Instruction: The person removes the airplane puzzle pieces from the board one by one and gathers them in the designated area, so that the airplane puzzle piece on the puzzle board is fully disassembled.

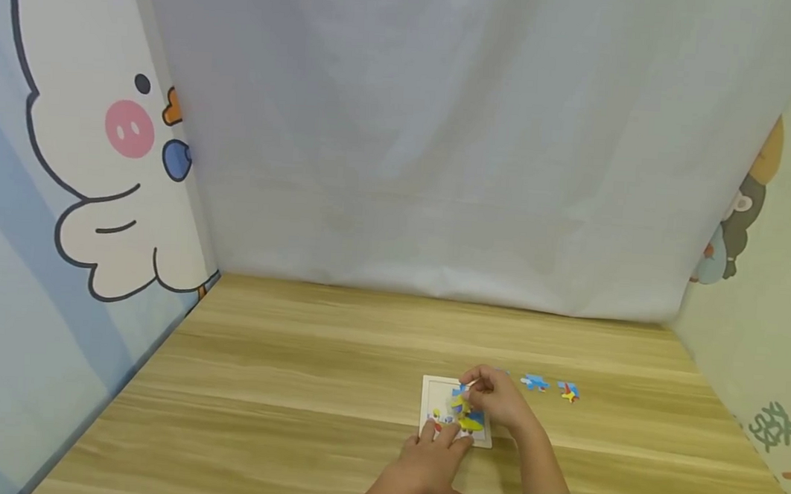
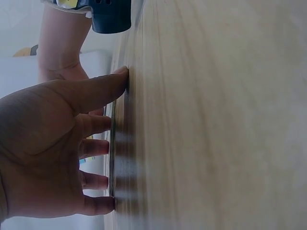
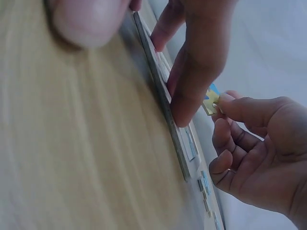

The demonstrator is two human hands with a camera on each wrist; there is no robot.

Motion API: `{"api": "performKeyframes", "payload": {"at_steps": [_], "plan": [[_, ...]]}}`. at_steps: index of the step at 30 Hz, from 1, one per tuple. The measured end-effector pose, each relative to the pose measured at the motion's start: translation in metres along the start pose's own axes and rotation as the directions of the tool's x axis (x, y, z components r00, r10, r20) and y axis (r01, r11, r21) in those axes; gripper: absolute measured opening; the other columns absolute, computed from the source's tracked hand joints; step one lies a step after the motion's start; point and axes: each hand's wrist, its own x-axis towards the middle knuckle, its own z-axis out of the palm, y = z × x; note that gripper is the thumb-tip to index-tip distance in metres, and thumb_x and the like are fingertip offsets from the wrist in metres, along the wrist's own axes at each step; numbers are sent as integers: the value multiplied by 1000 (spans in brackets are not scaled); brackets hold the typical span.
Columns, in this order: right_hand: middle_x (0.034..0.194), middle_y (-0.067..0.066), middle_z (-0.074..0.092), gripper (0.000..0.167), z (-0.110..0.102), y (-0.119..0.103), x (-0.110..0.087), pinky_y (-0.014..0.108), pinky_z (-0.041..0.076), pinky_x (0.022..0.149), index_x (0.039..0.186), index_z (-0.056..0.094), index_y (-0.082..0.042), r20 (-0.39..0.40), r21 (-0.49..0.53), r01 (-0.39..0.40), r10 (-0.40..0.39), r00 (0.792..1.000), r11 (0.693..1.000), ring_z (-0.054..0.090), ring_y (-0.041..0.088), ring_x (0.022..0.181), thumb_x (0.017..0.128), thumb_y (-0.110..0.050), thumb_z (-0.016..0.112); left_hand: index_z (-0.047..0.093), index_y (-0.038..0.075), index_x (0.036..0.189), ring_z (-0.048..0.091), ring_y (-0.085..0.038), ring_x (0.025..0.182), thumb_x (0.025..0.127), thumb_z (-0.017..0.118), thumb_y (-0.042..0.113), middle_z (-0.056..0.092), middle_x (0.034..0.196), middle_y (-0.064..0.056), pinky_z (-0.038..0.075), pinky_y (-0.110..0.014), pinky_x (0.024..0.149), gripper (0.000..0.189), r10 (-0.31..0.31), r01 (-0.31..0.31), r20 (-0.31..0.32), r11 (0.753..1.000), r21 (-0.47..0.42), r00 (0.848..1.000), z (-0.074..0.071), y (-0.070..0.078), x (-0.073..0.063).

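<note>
A small jigsaw board with a pale frame lies on the wooden table. My left hand rests over its near edge with fingers spread and fairly straight; in the left wrist view the fingertips press down at the board's edge. Between thumb and fingertips, my right hand pinches a yellow and blue puzzle piece, held above the board. Blue and yellow pieces sit in the board's lower right part. The left hand's fingers hide part of the near side.
Two loose puzzle pieces, a blue one and a blue, red and yellow one, lie on the table to the board's right. Part of another blue piece shows behind the right hand. A grey-white curtain hangs at the table's far edge.
</note>
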Motion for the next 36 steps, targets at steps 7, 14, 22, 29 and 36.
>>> {"api": "performKeyframes", "payload": {"at_steps": [7, 14, 22, 29, 36], "plan": [[77, 8, 58, 19, -6, -2, -7, 32, 49, 61, 101, 59, 7, -23, 13, -18, 19, 1000, 1000, 55, 19, 69, 83, 3, 60, 44, 22, 138, 29, -36, 130, 71, 74, 52, 33, 145, 0, 38, -51, 93, 79, 5, -5, -17, 1000, -5, 1000, 1, 0, 0], [78, 8, 59, 21, -16, -1, -13, 30, 48, 59, 103, 60, 8, -53, 10, -16, 17, 998, 1000, 54, 19, 69, 84, 0, 63, 44, 22, 139, 28, -37, 130, 71, 75, 50, 32, 146, 0, 37, -53, 94, 80, -7, 7, -7, 999, -32, 1000, -2, 3, -2], [79, 10, 59, 26, -22, 6, -19, 32, 50, 64, 107, 57, 11, -74, 74, -64, 69, 995, 995, 55, 20, 72, 84, -1, 63, 43, 22, 139, 28, -37, 131, 71, 75, 50, 33, 145, -1, 37, -52, 94, 80, -15, 15, -5, 1000, -26, 1000, -4, 3, -3], [86, 9, 60, 28, -27, 4, -25, 33, 48, 69, 111, 58, 6, -92, 46, -122, 126, 988, 991, 57, 22, 80, 88, -9, 63, 43, 23, 139, 28, -36, 131, 71, 75, 51, 32, 146, 1, 36, -51, 95, 81, -19, 19, -9, 1000, -13, 1000, -6, 3, -2], [83, 10, 60, 26, -34, 8, -27, 32, 49, 67, 109, 60, 6, -107, 50, -117, 122, 987, 992, 55, 22, 76, 87, -7, 63, 43, 22, 139, 28, -37, 131, 71, 75, 50, 32, 146, 0, 35, -52, 96, 81, -22, 22, -2, 1000, -21, 1000, -6, 4, -3]]}}
